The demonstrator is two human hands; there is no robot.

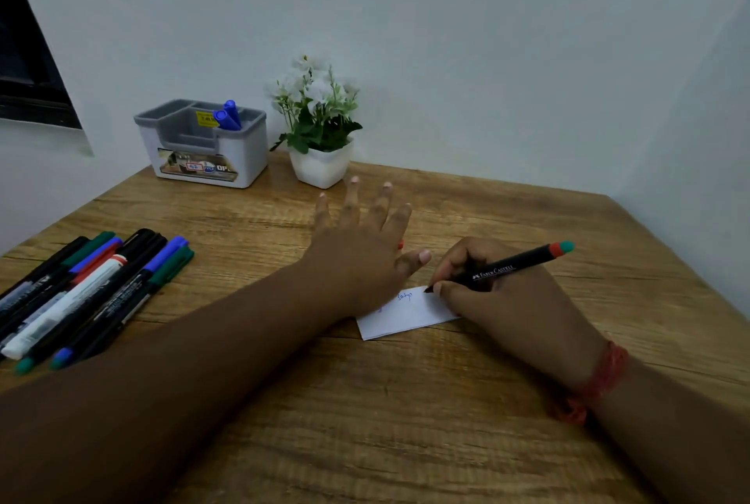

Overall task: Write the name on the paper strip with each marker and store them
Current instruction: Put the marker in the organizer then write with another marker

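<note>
Writing step, approx. mid-task: right hand (487,292) fingers pinch black marker (511,266), tip on paper strip (399,314) at desk (406,422) centre, left hand (361,256) spread flat (two blue stored in organizer (203,146)); next calls for capping, then storing.

I note wooden table (406,402), warm brown, pronounced grain, filling lower frame; far edge meets wall. Wall (487,36) plain, pale grey-white, unmarked; second wall plane at right forms corner. Dark framed window or panel (28,57) at upper left, nothing legible within; pale ledge beneath it. Small white pot (320,166) with white flowers and green leaves stands on table near wall, upright. Light dim, even, cool; soft shadows only. Floor not visible from my view.
</note>
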